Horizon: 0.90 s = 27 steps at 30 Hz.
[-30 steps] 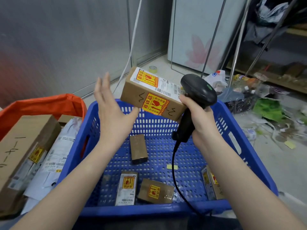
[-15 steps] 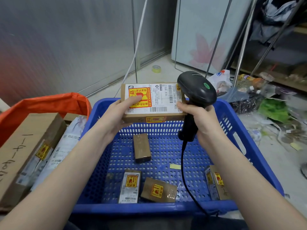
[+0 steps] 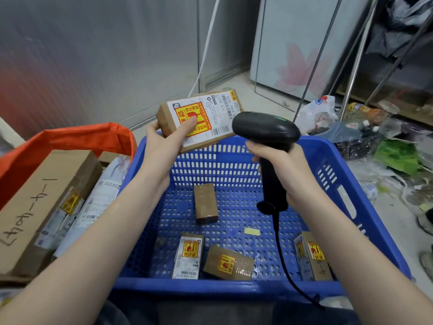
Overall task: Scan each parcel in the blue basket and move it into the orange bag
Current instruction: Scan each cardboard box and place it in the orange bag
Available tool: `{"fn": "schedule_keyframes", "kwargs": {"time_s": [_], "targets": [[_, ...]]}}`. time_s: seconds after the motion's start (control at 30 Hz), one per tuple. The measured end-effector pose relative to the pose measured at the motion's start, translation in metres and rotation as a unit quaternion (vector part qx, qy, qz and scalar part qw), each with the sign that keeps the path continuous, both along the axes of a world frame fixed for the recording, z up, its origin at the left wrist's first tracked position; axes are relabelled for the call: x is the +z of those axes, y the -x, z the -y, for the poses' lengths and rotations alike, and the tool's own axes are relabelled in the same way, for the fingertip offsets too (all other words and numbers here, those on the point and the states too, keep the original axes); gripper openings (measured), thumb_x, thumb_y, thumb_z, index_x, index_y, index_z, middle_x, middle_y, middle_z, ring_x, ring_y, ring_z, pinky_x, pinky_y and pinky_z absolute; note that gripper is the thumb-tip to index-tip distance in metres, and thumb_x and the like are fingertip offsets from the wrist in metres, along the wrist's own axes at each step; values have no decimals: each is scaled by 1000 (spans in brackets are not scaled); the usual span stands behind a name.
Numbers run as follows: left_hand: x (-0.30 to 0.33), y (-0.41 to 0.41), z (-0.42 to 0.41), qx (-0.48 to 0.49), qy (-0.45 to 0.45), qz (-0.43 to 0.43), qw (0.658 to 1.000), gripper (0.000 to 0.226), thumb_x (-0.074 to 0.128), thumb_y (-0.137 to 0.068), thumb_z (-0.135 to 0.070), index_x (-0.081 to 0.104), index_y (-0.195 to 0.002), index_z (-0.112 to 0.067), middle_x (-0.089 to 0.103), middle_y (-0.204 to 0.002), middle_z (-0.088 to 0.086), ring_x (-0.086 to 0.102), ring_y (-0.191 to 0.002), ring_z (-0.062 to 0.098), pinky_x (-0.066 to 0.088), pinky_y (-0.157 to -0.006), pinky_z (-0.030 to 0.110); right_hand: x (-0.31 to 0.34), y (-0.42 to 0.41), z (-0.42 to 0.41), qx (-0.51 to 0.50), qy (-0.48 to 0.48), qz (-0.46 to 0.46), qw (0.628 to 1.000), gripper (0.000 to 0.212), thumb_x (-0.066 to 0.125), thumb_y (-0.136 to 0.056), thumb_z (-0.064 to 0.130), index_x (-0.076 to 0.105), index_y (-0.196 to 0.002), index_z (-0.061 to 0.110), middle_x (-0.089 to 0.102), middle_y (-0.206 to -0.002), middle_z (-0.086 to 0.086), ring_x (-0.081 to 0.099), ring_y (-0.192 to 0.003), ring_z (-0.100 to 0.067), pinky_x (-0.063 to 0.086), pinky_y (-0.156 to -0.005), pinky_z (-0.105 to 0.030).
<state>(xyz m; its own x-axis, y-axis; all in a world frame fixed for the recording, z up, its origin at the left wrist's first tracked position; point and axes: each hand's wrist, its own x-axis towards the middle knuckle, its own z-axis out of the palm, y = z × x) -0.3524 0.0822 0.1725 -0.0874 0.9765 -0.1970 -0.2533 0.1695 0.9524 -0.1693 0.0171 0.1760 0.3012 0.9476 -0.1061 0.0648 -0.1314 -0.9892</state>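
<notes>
I see the parcel (image 3: 201,118) held up in the upper middle of the frame, above the far rim of the basket (image 3: 346,174), tilted with its white label and yellow-red sticker facing me. My left hand (image 3: 164,144) grips it from the left end, thumb pressed on the sticker and the other fingers curled behind the box. Just right of it, my right hand (image 3: 281,165) is wrapped tight round the handle of the black scanner (image 3: 267,132), whose head overlaps the parcel's right edge; its cable (image 3: 281,249) hangs down over the near rim of the basket.

Down in the basket lie four more parcels: a plain brown box (image 3: 206,202) in the middle, a labelled box (image 3: 188,259) and a stickered box (image 3: 228,262) side by side near the front, and another (image 3: 312,259) by the right wall. A small yellow slip (image 3: 251,231) lies on the floor of the basket.

At the left of the frame the orange bag (image 3: 70,139) stands open beside the basket, holding a long carton (image 3: 42,207) and a grey mailer (image 3: 98,202). Litter and plastic bags (image 3: 318,111) crowd the upper right
</notes>
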Motion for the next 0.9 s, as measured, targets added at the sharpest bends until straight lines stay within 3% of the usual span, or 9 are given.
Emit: {"fn": "schedule_keyframes", "kwargs": {"time_s": [0.17,0.33,0.67,0.9], "targets": [[0,0,-2,14,-3,-18,1000,64,75,-80,-26,39,-133,-18,68,-107,-1,73,-76,9,56,-59,19,-1,2,-1,19,27,39,999,25,71,-80,25,58,-65,10,53,-58,3,49,-60,-15,40,-62,-31],[0,1,-1,13,-13,-45,999,64,73,-82,-27,39,-135,-19,65,-97,-9,72,-71,4,54,-57,17,-1,2,-1,24,35,73,996,21,70,-78,17,56,-65,10,50,-56,2,48,-58,-16,40,-60,-30],[-4,-1,-2,14,-19,-61,998,63,74,-81,-28,40,-134,-20,65,-100,-10,71,-71,2,53,-56,16,-1,3,0,36,47,85,995,20,67,-77,14,54,-62,10,47,-59,-4,45,-62,-18,39,-62,-34],[-7,2,-8,26,-14,-67,997,63,76,-79,-31,43,-132,-19,67,-101,-8,72,-74,6,57,-65,22,-2,1,0,44,61,93,993,20,66,-78,13,52,-64,9,46,-52,1,44,-51,-12,39,-57,-29]]}}
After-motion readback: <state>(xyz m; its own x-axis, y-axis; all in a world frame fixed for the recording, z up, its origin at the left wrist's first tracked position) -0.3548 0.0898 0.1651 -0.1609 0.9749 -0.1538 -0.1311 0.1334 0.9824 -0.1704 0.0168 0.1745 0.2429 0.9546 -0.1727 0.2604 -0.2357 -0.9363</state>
